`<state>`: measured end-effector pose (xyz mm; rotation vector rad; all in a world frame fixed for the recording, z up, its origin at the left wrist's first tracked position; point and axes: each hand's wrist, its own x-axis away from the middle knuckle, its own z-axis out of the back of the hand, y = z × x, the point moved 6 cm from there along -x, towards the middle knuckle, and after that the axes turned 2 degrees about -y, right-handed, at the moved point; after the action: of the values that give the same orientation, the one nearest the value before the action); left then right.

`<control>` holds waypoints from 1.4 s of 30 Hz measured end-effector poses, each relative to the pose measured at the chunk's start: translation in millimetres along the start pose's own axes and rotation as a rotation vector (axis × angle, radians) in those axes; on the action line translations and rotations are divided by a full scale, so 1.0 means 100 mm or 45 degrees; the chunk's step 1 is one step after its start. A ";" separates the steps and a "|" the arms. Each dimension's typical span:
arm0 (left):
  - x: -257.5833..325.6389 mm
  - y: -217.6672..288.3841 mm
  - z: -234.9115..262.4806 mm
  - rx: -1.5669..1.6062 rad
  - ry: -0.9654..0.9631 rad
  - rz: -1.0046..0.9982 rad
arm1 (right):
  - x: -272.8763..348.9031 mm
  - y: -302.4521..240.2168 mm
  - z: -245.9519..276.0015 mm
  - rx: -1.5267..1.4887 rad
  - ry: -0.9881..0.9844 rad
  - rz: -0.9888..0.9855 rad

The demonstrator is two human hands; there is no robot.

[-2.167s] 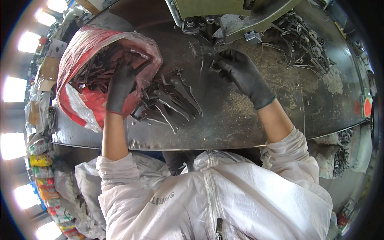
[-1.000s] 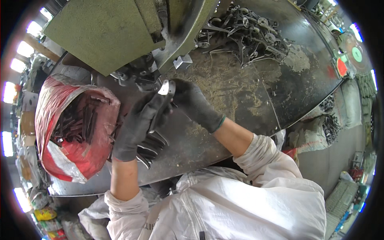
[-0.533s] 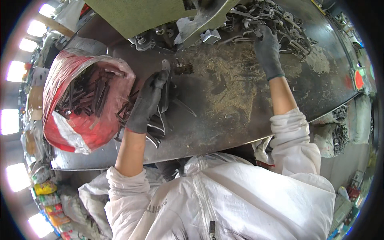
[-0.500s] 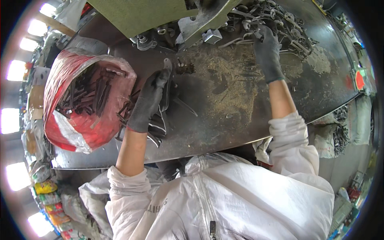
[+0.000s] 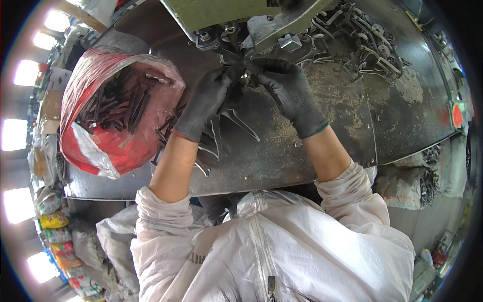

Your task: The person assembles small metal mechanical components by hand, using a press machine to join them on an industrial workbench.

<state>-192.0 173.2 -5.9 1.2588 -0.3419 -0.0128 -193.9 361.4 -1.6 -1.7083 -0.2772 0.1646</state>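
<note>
Both hands meet at the far middle of the surface, just under the green machine: the left hand (image 5: 204, 103), in a dark glove, is curled with its fingertips pinched around a small metal part (image 5: 245, 76), and the right hand (image 5: 287, 93), gloved the same, closes on that part from the other side, so the two hands are touching or nearly so around it; the part itself is mostly hidden by the fingers and its shape cannot be made out. It sits right beside the lower end of the machine head (image 5: 282, 22), a grey-green block with bolts and a small square metal piece hanging near it. Under and just left of the left wrist lies a loose heap of thin, bent metal pieces (image 5: 221, 131), some with long pointed prongs spreading out over the dark steel surface (image 5: 352, 136), which is dusted with pale filings around the right hand. Further left stands a red plastic bag (image 5: 105, 146), its mouth folded open, filled with dark flat metal blanks (image 5: 118, 103). To the far right, well apart from the hands, a bigger pile of tangled metal parts (image 5: 370, 43) lies on the surface. The person's forearms are bare between gloves and the pushed-up sleeves of a white jacket (image 5: 282, 251), which fills the lower part of the view
</note>
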 end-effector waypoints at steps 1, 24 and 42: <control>-0.02 -0.02 0.00 0.004 0.009 0.003 | -0.01 0.03 -0.01 0.001 -0.009 -0.002; 0.73 -1.34 2.41 -0.882 0.856 -0.254 | -0.02 0.33 -0.07 -0.082 0.026 -0.179; 0.88 0.35 0.57 0.099 -0.246 -0.083 | 0.14 0.32 -0.01 -0.095 -0.075 -0.355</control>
<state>-129.7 113.8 63.0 1.3490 -0.4715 -0.1789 -177.1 359.6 -32.4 -1.7205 -0.5669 -0.0015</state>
